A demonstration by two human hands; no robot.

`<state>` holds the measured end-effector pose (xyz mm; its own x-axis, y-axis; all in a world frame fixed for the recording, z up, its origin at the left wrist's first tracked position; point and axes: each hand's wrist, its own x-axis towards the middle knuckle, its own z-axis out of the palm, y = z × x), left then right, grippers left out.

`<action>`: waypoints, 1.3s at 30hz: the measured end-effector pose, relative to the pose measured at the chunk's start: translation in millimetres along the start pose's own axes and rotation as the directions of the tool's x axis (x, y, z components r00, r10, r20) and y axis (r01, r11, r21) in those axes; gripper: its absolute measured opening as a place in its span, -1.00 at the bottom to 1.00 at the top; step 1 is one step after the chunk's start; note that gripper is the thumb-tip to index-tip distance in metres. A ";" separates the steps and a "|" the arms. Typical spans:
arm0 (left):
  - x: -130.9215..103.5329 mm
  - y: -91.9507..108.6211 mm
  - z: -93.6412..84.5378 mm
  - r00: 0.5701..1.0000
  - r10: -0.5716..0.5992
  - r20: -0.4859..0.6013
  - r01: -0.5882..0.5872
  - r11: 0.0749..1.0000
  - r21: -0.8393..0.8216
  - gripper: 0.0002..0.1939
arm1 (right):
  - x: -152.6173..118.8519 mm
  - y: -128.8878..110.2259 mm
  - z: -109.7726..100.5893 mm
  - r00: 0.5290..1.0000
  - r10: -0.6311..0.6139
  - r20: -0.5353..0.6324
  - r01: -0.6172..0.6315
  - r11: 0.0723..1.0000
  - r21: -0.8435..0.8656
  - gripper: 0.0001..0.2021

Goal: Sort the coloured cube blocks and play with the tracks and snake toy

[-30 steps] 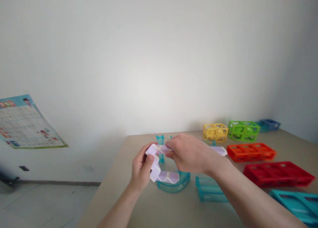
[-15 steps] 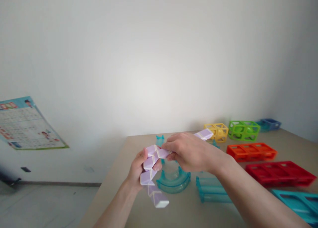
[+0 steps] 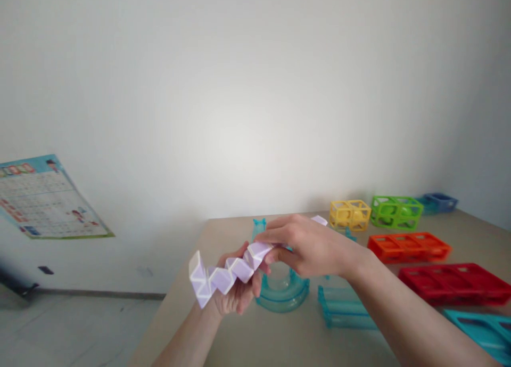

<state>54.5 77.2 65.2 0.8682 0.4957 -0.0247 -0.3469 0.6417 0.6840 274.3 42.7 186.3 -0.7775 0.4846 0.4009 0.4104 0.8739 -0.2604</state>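
Note:
A lilac-and-white snake puzzle (image 3: 223,279) stretches in a zigzag across both hands above the table. My right hand (image 3: 305,244) pinches it near the middle with thumb and fingers, palm downward. One far segment of the puzzle shows beyond the knuckles; the part between is covered by the hand. My left hand (image 3: 235,298) lies beneath the chain, palm up, with its curled fingers loosely around it and partly hidden by the segments. The chain's left end sticks out past the left wrist, its last wedge pointing up.
Behind the hands lie a curved teal track (image 3: 283,300) and a straight teal track piece (image 3: 347,307). To the right stand yellow (image 3: 349,215), green (image 3: 396,212), orange (image 3: 409,247), red (image 3: 455,284) and blue frames (image 3: 477,329). The table's left edge drops to the floor.
The chain's left part has swung from hanging down toward me to pointing left. My left hand has loosened and turned palm up beneath it, while my right hand keeps its pinch.

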 end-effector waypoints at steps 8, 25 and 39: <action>14.5 0.1 25.0 0.809 0.552 -0.202 -0.500 0.827 0.257 -0.83 | 6.5 20.7 13.9 0.954 0.253 -0.158 -0.246 0.967 0.064 -0.73; 18.1 -1.4 24.8 0.564 0.794 -0.226 -0.703 0.606 0.372 -0.77 | 8.5 18.9 26.9 0.890 0.426 0.162 -0.444 0.728 0.523 -0.64; 16.3 -1.9 18.5 0.465 0.864 -0.195 -0.561 0.458 0.690 -0.66 | 15.6 19.6 43.7 0.818 0.573 0.045 -0.574 0.810 0.119 -0.62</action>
<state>75.8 73.1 77.0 0.0345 0.8988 0.4371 -0.4006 -0.3882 0.8299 249.4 65.7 149.1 -0.4228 0.8954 0.1394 0.7220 0.4258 -0.5453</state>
